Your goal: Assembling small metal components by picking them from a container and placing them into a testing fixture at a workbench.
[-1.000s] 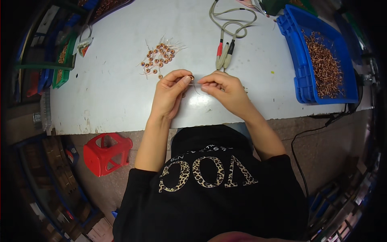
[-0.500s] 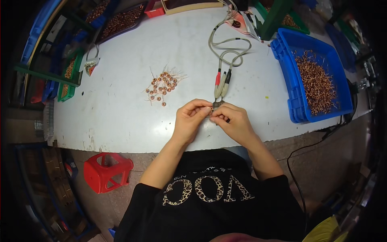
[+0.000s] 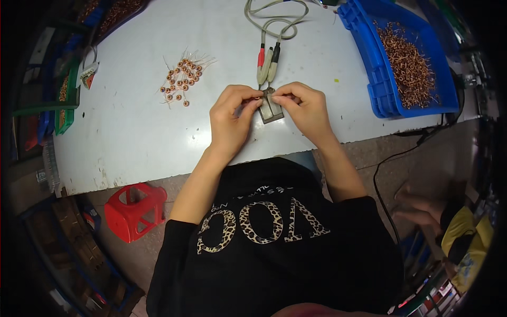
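My left hand [image 3: 231,115] pinches a small copper coil [image 3: 259,98], mostly hidden by the fingertips, at the left edge of a small dark-framed plate [image 3: 272,112]. On the other side of that plate my right hand [image 3: 307,110] has thumb and forefinger pressed together; whatever they hold is too fine to make out. Two test clips, a red-sleeved one [image 3: 261,63] and a black-sleeved one [image 3: 274,61], reach the plate's far end. To the left lies a loose group of copper coils [image 3: 182,79] with thin wire leads.
A blue bin [image 3: 377,87] with many copper coils [image 3: 409,68] stands at the right. Grey cables [image 3: 289,24] loop behind the clips. A green tray [image 3: 66,103] sits at the left edge. Below the table are a red stool [image 3: 134,211] and, at right, another person's legs [image 3: 422,208].
My hands have moved apart, uncovering the plate between them. The whole view has shifted, so the table sits higher in the picture. Another person's legs now show at the right.
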The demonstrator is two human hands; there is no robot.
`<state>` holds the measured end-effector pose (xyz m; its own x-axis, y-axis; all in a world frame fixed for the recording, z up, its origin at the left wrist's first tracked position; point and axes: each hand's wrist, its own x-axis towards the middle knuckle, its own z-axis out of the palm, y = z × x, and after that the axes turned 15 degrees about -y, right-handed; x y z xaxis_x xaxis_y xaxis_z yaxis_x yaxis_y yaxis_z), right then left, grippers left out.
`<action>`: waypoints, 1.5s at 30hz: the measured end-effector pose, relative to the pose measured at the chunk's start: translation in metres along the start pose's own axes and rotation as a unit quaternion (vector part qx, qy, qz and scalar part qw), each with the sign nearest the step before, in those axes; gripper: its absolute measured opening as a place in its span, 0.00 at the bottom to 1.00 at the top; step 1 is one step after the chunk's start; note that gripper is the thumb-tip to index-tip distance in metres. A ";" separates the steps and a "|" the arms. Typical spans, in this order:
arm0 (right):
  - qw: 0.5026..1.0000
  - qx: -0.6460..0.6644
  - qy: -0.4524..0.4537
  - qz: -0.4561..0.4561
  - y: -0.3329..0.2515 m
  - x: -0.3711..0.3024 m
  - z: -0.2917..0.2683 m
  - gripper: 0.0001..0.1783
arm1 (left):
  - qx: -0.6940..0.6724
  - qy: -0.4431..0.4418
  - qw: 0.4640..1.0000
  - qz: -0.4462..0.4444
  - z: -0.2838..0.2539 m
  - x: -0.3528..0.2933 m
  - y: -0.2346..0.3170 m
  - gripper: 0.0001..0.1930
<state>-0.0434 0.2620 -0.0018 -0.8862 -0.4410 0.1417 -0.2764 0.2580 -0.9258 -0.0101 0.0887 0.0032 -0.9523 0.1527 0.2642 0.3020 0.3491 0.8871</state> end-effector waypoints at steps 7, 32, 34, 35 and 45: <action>1.000 0.013 -0.005 -0.003 0.013 -0.009 0.000 0.04 | 0.128 -0.036 0.990 0.042 0.001 -0.009 -0.005 0.08; 0.876 0.408 0.213 -0.147 -0.004 -0.005 -0.131 0.15 | 0.191 -0.062 0.967 -0.158 -0.089 -0.051 0.010 0.10; 0.890 0.398 0.191 -0.116 -0.002 -0.003 -0.121 0.15 | 0.214 -0.089 0.954 -0.188 -0.091 -0.058 0.005 0.11; 0.919 0.351 0.153 -0.095 0.003 -0.005 -0.109 0.14 | 0.214 -0.089 0.955 -0.187 -0.088 -0.060 0.004 0.11; 0.977 -0.098 -0.044 -0.185 -0.013 -0.004 0.012 0.08 | -0.026 -0.075 0.948 -0.308 -0.057 -0.045 0.013 0.07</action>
<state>-0.0314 0.2502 0.0059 -0.6799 -0.6045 0.4151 -0.6448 0.2231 -0.7311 0.0341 0.0337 0.0250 -0.9294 0.0659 -0.3631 -0.3155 0.3686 0.8744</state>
